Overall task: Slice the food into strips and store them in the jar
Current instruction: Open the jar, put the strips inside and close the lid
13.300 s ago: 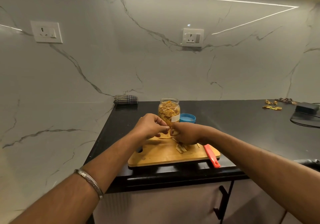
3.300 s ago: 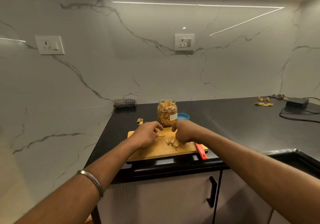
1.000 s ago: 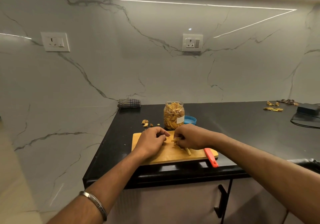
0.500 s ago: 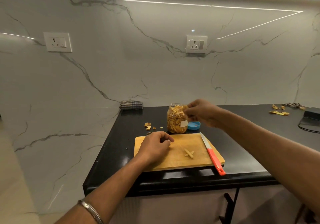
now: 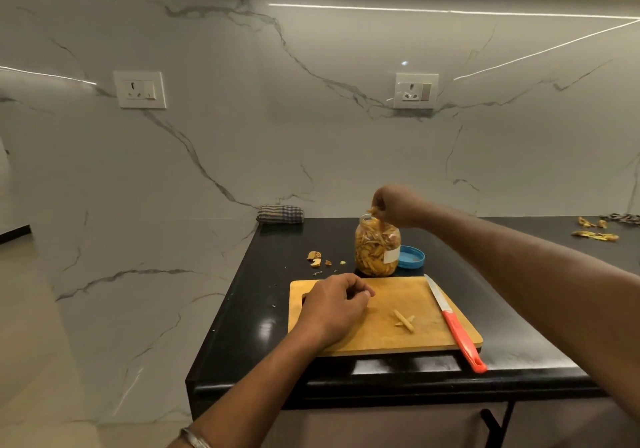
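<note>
Yellow strips nearly fill the jar (image 5: pixel 377 248); the right hand (image 5: pixel 398 206) pinches more over its mouth. Left hand (image 5: pixel 334 303) rests loosely curled, empty. Few strips (image 5: pixel 404 321) remain on the board (image 5: pixel 388 338).

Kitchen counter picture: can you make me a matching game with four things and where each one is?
Things:
1. knife
2. blue lid
3. checked cloth
4. two strips

Places:
A. folded against the wall at the back of the counter
B. in the middle of the cutting board
C. on the counter just right of the jar
D. along the board's right edge, red handle nearest the person

Pairs: 1-D, 2-C, 3-A, 4-B
</note>
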